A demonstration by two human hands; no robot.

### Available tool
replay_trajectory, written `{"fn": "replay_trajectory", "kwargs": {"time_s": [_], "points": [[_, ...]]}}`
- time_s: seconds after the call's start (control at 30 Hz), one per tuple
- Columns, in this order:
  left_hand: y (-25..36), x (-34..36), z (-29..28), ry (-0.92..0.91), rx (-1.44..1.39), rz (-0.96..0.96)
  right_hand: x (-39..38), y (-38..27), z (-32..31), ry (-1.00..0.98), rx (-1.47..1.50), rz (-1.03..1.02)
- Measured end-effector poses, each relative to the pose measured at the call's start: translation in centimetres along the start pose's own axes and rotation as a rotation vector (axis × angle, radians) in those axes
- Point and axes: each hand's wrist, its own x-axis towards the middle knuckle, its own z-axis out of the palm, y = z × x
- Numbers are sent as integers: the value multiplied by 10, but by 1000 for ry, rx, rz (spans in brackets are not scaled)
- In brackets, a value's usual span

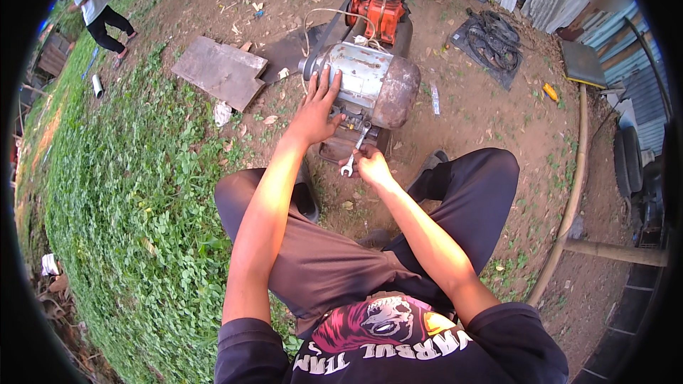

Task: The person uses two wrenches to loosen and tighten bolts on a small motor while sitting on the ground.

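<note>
- At the far left I saw a green strip of low weeds (121, 192) running along the edge of the yard, with a white pipe piece (97, 85) lying in it.
- Up in the left corner another person (99, 14) stood bent over, well apart from me.
- Right of the weeds the bare dirt ground (498, 128) began; a flat grey board (222, 71) lay on it, near the machine.
- My left hand (316, 110) was spread wide, fingers splayed against the near end of the grey electric motor (366, 82).
- The motor sat on the ground in front of my knees, its rusty round end pointing right, with an orange engine (384, 3) just behind it.
- My right hand (371, 166) was closed around a silver wrench (353, 153), whose upper end reached the motor's base.
- Further right a black tangle of belts (491, 35) rested on a dark mat.
- At the far right a bamboo pole (573, 192) curved along corrugated metal sheets (619, 35).
</note>
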Motion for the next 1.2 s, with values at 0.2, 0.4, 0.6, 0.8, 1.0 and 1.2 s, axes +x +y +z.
{"fn": "replay_trajectory", "kwargs": {"time_s": [0.2,0.4,0.6,0.8,1.0,1.2], "points": [[-3,-2,0,8,-13,3,-3,-11,-4,-70,-3,63],[-1,0,-2,-17,-52,4,-5,-17,-4,-94,184,53],[-1,-1,-1,-12,-14,-14,0,-19,-6,-110,286,58],[-1,-1,0,-13,-7,-15,1,-17,-23,3,-115,65],[-2,0,0,-4,-15,-6,4,-28,-67,246,-577,-95],[-2,0,1,-10,10,-3,3,-32,-76,305,-636,-280]]}}
